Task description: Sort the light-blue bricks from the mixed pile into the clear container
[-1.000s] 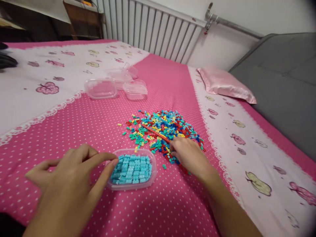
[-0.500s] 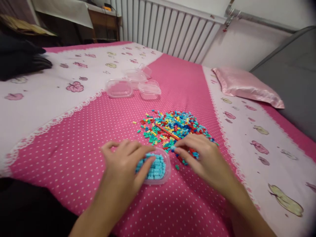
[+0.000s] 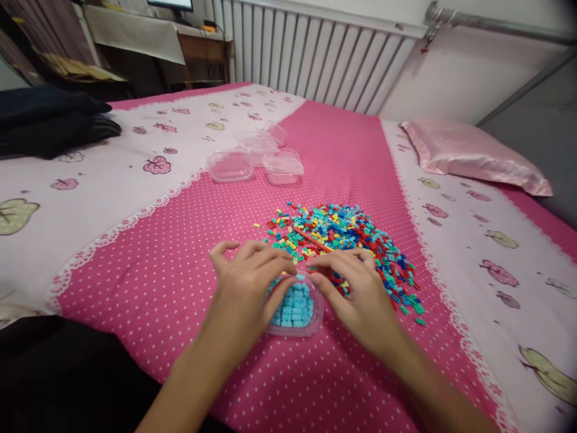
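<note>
A clear plastic container (image 3: 318, 322) holds rows of light-blue toy bricks (image 3: 293, 308) and stands on the pink dotted bedspread. My left hand (image 3: 252, 276) arches over its left side and far rim, thumb and forefinger tips drawn close together; anything between them is too small to make out. Just right of those tips, my right hand (image 3: 354, 282) has its thumb and forefinger in a loose pinch at the container's far right rim. What it pinches, if anything, is not clear. Behind that hand spreads a pile of small mixed-colour bricks (image 3: 351, 225), with a thin red stick (image 3: 311, 239) on it.
Farther back lie several clear containers or lids (image 3: 231, 167). A pink satin pillow (image 3: 473, 150) rests at the right, and folded dark clothing (image 3: 49, 120) at the left. White radiator bars (image 3: 311, 54) line the wall beyond the bed.
My right hand has moved left from the pile's edge to the container, close to my left fingertips. The light-blue brick in its pinch no longer shows. My left thumb and forefinger are closer together.
</note>
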`<control>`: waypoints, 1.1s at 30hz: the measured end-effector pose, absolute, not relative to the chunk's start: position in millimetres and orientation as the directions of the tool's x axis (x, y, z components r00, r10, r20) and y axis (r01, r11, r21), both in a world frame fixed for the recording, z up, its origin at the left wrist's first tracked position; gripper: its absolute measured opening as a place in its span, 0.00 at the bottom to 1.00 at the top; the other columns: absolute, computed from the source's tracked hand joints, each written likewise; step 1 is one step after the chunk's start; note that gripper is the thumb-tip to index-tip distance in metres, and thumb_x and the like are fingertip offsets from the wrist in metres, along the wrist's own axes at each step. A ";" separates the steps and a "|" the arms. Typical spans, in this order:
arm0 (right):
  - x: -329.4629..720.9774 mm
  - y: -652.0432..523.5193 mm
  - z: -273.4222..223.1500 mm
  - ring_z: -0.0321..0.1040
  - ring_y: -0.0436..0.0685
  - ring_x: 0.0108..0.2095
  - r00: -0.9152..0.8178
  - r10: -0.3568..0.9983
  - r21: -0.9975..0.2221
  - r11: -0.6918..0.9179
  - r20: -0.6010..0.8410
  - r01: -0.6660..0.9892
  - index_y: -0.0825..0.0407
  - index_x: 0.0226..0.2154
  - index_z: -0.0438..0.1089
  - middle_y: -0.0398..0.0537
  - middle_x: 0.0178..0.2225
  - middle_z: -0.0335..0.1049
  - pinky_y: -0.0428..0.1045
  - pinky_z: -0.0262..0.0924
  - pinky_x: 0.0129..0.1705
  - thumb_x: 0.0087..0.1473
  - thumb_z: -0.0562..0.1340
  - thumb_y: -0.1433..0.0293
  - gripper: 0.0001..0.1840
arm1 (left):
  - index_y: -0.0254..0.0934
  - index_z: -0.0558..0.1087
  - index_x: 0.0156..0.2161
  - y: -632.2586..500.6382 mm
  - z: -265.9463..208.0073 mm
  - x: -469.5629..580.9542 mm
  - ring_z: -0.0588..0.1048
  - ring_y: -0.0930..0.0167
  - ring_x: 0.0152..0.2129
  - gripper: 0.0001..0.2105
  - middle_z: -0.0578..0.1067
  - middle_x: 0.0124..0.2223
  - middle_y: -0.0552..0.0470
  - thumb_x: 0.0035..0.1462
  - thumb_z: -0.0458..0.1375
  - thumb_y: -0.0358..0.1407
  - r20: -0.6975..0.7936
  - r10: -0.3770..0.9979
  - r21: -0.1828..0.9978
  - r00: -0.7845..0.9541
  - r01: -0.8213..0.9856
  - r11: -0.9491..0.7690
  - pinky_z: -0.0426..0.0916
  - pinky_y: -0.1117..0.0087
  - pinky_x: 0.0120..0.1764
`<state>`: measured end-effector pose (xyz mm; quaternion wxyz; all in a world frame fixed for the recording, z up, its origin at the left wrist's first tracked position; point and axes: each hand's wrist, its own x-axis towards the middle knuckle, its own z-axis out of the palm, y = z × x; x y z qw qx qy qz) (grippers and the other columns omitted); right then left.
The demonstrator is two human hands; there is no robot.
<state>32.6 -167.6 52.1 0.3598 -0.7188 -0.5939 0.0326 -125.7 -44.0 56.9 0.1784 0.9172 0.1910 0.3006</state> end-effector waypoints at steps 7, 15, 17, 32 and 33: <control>34.2 -168.2 53.3 0.74 0.57 0.44 0.270 0.880 -0.534 -0.021 0.392 0.845 0.45 0.45 0.72 0.43 0.43 0.80 0.57 0.52 0.51 0.68 0.58 0.67 0.08 | 0.42 0.80 0.31 -48.4 57.3 -117.9 0.73 0.53 0.52 0.07 0.80 0.54 0.52 0.58 0.65 0.28 0.425 0.466 0.199 0.776 0.422 -0.885 0.45 0.39 0.57; 35.9 -169.0 56.6 0.73 0.55 0.40 0.287 0.865 -0.532 -0.027 0.412 0.846 0.46 0.43 0.73 0.40 0.39 0.79 0.56 0.51 0.50 0.66 0.60 0.69 0.06 | 0.41 0.80 0.28 -51.2 62.6 -114.6 0.73 0.50 0.52 0.07 0.80 0.53 0.50 0.53 0.70 0.28 0.393 0.459 0.118 0.797 0.451 -0.885 0.48 0.34 0.57; 36.3 -169.1 57.0 0.73 0.55 0.41 0.285 0.869 -0.531 -0.031 0.405 0.847 0.46 0.43 0.73 0.41 0.40 0.79 0.56 0.51 0.50 0.66 0.60 0.70 0.07 | 0.41 0.80 0.28 -50.4 63.1 -114.8 0.74 0.51 0.52 0.07 0.80 0.52 0.51 0.53 0.70 0.27 0.394 0.463 0.124 0.794 0.453 -0.883 0.48 0.33 0.57; 49.7 -171.4 59.3 0.74 0.56 0.42 0.276 0.867 -0.474 -0.053 0.414 0.879 0.47 0.41 0.75 0.42 0.40 0.80 0.56 0.53 0.48 0.66 0.59 0.70 0.08 | 0.47 0.82 0.28 -49.6 57.1 -117.6 0.74 0.52 0.50 0.09 0.80 0.53 0.53 0.55 0.69 0.28 0.402 0.454 0.189 0.795 0.413 -0.891 0.48 0.35 0.54; 51.0 -171.7 60.0 0.74 0.57 0.42 0.278 0.863 -0.465 -0.057 0.422 0.883 0.47 0.41 0.75 0.43 0.40 0.80 0.56 0.54 0.48 0.66 0.59 0.70 0.08 | 0.48 0.82 0.29 -49.7 56.9 -117.7 0.74 0.52 0.50 0.09 0.80 0.53 0.53 0.55 0.68 0.28 0.406 0.459 0.190 0.791 0.418 -0.888 0.48 0.35 0.54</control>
